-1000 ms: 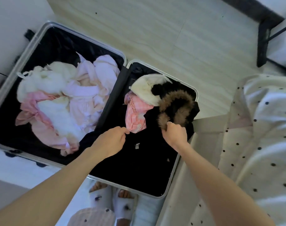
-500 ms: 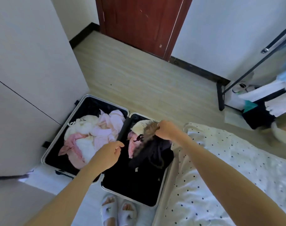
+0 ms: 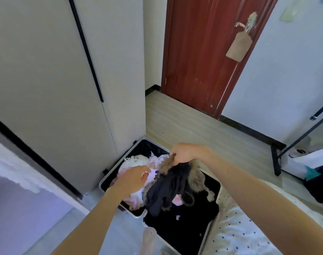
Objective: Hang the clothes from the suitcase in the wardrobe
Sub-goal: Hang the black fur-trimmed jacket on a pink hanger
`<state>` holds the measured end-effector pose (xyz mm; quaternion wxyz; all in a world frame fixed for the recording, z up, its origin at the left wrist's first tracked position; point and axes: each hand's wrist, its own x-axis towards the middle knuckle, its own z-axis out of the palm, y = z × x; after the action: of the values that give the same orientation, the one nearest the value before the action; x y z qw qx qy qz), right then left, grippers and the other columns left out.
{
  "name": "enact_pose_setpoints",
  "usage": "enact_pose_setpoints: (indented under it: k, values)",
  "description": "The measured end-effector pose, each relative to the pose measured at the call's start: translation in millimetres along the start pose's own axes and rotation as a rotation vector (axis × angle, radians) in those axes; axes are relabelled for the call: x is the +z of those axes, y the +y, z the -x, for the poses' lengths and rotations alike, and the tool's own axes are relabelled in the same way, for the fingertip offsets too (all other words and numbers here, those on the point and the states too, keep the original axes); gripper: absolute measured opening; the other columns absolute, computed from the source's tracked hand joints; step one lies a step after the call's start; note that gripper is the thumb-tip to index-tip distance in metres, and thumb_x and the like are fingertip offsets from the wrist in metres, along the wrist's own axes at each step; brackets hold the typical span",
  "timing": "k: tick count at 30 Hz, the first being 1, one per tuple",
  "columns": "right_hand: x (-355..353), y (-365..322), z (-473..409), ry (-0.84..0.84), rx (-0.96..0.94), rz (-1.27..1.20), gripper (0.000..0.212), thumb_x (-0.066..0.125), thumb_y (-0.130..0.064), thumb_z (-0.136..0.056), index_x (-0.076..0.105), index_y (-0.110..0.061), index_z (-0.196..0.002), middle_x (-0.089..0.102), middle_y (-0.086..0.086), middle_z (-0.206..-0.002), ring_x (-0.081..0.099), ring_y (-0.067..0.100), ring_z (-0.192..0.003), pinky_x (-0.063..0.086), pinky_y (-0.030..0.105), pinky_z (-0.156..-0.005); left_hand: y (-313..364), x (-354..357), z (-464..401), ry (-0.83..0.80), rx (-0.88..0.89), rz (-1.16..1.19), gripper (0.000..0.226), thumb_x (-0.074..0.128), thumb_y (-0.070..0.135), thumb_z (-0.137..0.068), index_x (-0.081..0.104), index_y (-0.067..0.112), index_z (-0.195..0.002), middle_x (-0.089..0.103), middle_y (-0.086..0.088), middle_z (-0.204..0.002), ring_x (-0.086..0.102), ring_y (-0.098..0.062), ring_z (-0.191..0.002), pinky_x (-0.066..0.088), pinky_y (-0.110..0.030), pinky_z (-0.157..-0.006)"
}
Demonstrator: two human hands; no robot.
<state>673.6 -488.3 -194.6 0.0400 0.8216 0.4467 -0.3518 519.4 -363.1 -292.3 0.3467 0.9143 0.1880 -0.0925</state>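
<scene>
Your right hand grips the black coat by its fur trim, bunched at the top, and the coat hangs in a heap above the near half of the open suitcase, its lower folds trailing into the black lining. Your left hand hovers just left of the coat with fingers loosely curled; it seems to hold nothing, though the fingertips are partly hidden. The coat looks soft and limp, probably heavier than the rest, and the fur may slip in a one-handed pinch, so take the collar or shoulders with both hands before you lift it clear. The far half of the suitcase holds pink and white clothes, light and crumpled, likely to snag and come up with the coat. The suitcase lies on a pale wood floor, with the wardrobe, doors closed, along its left side. A red-brown door stands far ahead, a spotted bedcover lies near right, and a black rack stands at far right.
</scene>
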Motion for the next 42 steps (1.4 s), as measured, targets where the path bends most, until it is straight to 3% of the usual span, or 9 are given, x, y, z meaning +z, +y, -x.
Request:
enact_pose_setpoints:
  k: [15, 21, 24, 27, 29, 32, 36, 40, 42]
  values:
    - [57.8, -333.7, 52.8, -0.014, -0.439, 0.239, 0.027, 0.06, -0.019, -0.089, 0.049, -0.015, -0.064, 0.043, -0.005, -0.062, 0.037, 0.01, -0.054, 0.025, 0.023, -0.048, -167.5, -92.2, 302.9, 0.278, -0.369, 0.072, 0.03, 0.036, 0.012, -0.097, 0.06, 0.018, -0.114, 0.058, 0.004, -0.097, 0.056, -0.016, -0.096, 0.04, -0.022, -0.083]
    - [79.1, -450.1, 39.6, -0.048, -0.639, 0.341, 0.015, 0.061, -0.022, -0.089, 0.065, -0.007, -0.091, 0.051, 0.003, -0.077, 0.046, 0.02, -0.076, 0.031, 0.023, -0.054, -223.4, -125.8, 395.5, 0.444, -0.513, 0.138, 0.031, 0.035, 0.011, -0.097, 0.061, 0.016, -0.113, 0.06, 0.007, -0.092, 0.054, -0.013, -0.089, 0.038, -0.021, -0.076]
    - [81.9, -504.7, 30.5, -0.065, -0.723, 0.403, 0.024, 0.064, -0.02, -0.087, 0.053, -0.022, -0.066, 0.046, -0.004, -0.067, 0.043, 0.014, -0.064, 0.03, 0.021, -0.052, -253.3, -141.0, 429.2, 0.545, -0.577, 0.266, 0.028, 0.037, 0.011, -0.097, 0.062, 0.017, -0.109, 0.063, 0.005, -0.09, 0.058, -0.016, -0.086, 0.046, -0.026, -0.079]
    - [83.5, -552.9, 13.8, 0.04, -0.808, 0.545, 0.018, 0.055, -0.005, -0.083, 0.065, -0.02, -0.084, 0.052, -0.002, -0.076, 0.051, 0.02, -0.076, 0.041, 0.028, -0.07, -280.6, -158.2, 448.5, 0.663, -0.633, 0.397, 0.026, 0.036, 0.006, -0.096, 0.059, 0.017, -0.101, 0.063, 0.0, -0.088, 0.057, -0.015, -0.076, 0.044, -0.018, -0.064]
    - [83.4, -580.1, -1.9, 0.16, -0.89, 0.615, 0.042, 0.047, 0.003, -0.08, 0.067, -0.02, -0.108, 0.056, 0.001, -0.091, 0.052, 0.023, -0.097, 0.038, 0.037, -0.093, -298.7, -170.2, 458.0, 0.734, -0.67, 0.467, 0.027, 0.035, 0.001, -0.096, 0.06, 0.01, -0.101, 0.06, -0.007, -0.085, 0.056, -0.012, -0.068, 0.04, -0.012, -0.055]
    - [77.7, -614.2, -40.4, 0.408, -1.102, 0.659, 0.041, 0.048, 0.001, -0.086, 0.066, -0.023, -0.116, 0.046, -0.002, -0.095, 0.044, 0.02, -0.107, 0.029, 0.036, -0.084, -329.4, -188.7, 467.2, 0.79, -0.71, 0.513, 0.024, 0.039, 0.003, -0.097, 0.06, 0.012, -0.092, 0.058, 0.002, -0.077, 0.055, -0.002, -0.061, 0.043, -0.012, -0.055]
    - [61.6, -649.1, -104.3, 0.744, -1.376, 0.373, 0.034, 0.062, 0.003, -0.069, 0.076, -0.023, -0.085, 0.053, 0.0, -0.084, 0.05, 0.021, -0.085, 0.045, 0.033, -0.059, -373.9, -226.5, 465.9, 0.857, -0.746, 0.528, 0.028, 0.04, 0.007, -0.097, 0.059, 0.021, -0.083, 0.057, 0.008, -0.075, 0.053, -0.001, -0.063, 0.043, -0.004, -0.05]
    - [40.2, -682.6, -139.3, 0.621, -1.346, 0.076, 0.045, 0.051, 0.013, -0.075, 0.076, -0.019, -0.093, 0.062, 0.003, -0.107, 0.051, 0.013, -0.103, 0.051, 0.03, -0.075, -409.8, -270.9, 455.5, 0.9, -0.745, 0.51, 0.035, 0.032, -0.01, -0.093, 0.058, 0.013, -0.089, 0.055, -0.001, -0.076, 0.051, -0.011, -0.064, 0.04, -0.015, -0.056]
    - [27.8, -700.0, -156.3, 0.475, -1.28, -0.101, 0.053, 0.044, 0.021, -0.076, 0.074, -0.015, -0.102, 0.06, 0.002, -0.118, 0.052, 0.006, -0.102, 0.041, 0.008, -0.08, -432.1, -292.0, 446.5, 0.93, -0.717, 0.563, 0.038, 0.034, -0.009, -0.092, 0.058, 0.02, -0.091, 0.058, 0.001, -0.083, 0.051, -0.019, -0.077, 0.037, -0.026, -0.069]
